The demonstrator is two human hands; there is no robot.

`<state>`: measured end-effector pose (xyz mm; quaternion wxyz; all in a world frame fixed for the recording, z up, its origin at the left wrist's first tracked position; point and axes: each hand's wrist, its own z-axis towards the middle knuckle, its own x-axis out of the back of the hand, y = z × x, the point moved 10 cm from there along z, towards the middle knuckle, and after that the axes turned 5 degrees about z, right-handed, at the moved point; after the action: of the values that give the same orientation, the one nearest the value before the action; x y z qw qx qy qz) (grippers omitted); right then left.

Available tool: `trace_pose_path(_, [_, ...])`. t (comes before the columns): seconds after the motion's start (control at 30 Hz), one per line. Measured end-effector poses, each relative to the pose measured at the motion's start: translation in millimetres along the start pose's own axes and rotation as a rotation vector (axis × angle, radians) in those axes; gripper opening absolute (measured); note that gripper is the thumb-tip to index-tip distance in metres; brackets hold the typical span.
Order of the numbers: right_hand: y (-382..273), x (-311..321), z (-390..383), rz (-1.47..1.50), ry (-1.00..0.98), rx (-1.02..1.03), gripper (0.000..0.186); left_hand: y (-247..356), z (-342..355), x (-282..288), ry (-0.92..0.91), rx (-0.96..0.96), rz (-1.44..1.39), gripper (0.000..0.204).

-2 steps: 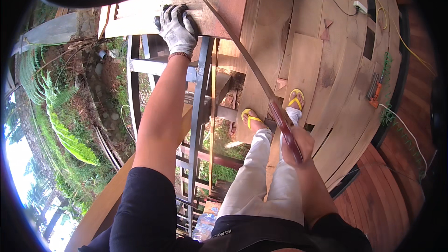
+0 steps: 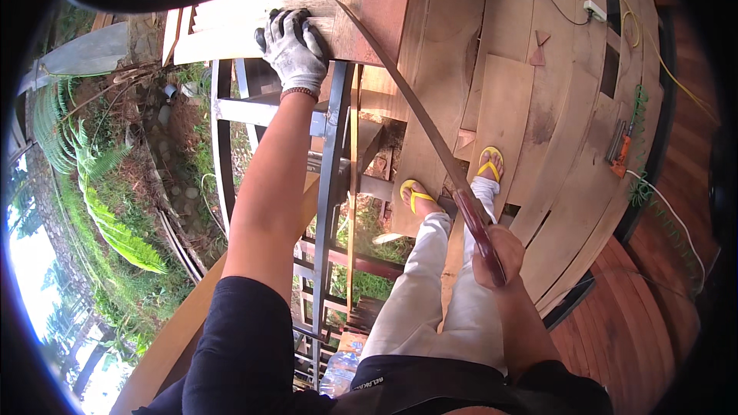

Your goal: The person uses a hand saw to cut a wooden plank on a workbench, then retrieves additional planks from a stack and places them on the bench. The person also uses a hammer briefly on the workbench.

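Note:
My left hand (image 2: 294, 50), in a grey-and-black work glove, lies flat on the pale wooden boards (image 2: 254, 33) at the top, fingers stretched out and pressing down. Bare of any glove, my right hand (image 2: 503, 257) is closed around the dark reddish handle of a handsaw (image 2: 415, 104). The long thin blade, seen nearly edge-on, slants up and left. Its tip lies over the reddish-brown plank (image 2: 378, 11) at the right end of the boards, to the right of my left hand. Whether the teeth touch the wood cannot be made out.
A dark metal frame (image 2: 329, 161) with open gaps lies below the boards. My feet in yellow flip-flops (image 2: 419, 198) stand on plank flooring (image 2: 503, 100) with wood offcuts (image 2: 538, 48). An orange air tool (image 2: 619, 155), green coiled hose (image 2: 639, 115) and power strip (image 2: 593, 11) lie right.
My right hand has drawn the saw slightly back, down and to the right, and its tip has shifted the same way. My left hand stays on the boards.

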<state>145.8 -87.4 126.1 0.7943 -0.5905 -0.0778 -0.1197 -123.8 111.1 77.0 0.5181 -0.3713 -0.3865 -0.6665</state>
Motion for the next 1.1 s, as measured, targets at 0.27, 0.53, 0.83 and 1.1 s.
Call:
trace_pose_path(0.27, [10.0, 7.4, 5.9, 0.003, -0.001, -0.078, 0.009, 9.5, 11.3, -9.8, -0.001, -0.029, -0.007, 0.029])
trace_pose_path(0.53, [-3.1, 18.4, -36.0, -0.087, -0.072, 0.067, 0.009, 1.7, 6.2, -5.9, 0.014, -0.014, 0.006, 0.03])
trace_pose_path(0.83, [-25.7, 62.5, -108.8, -0.145, -0.033, -0.023, 0.005, 2.5, 1.2, 5.0, 0.008, 0.002, 0.059, 0.031])
trace_pose_path(1.1, [1.9, 8.7, -11.2, -0.037, -0.01, -0.071, 0.01, 10.6, 7.5, -4.1, -0.009, -0.032, 0.047, 0.031])
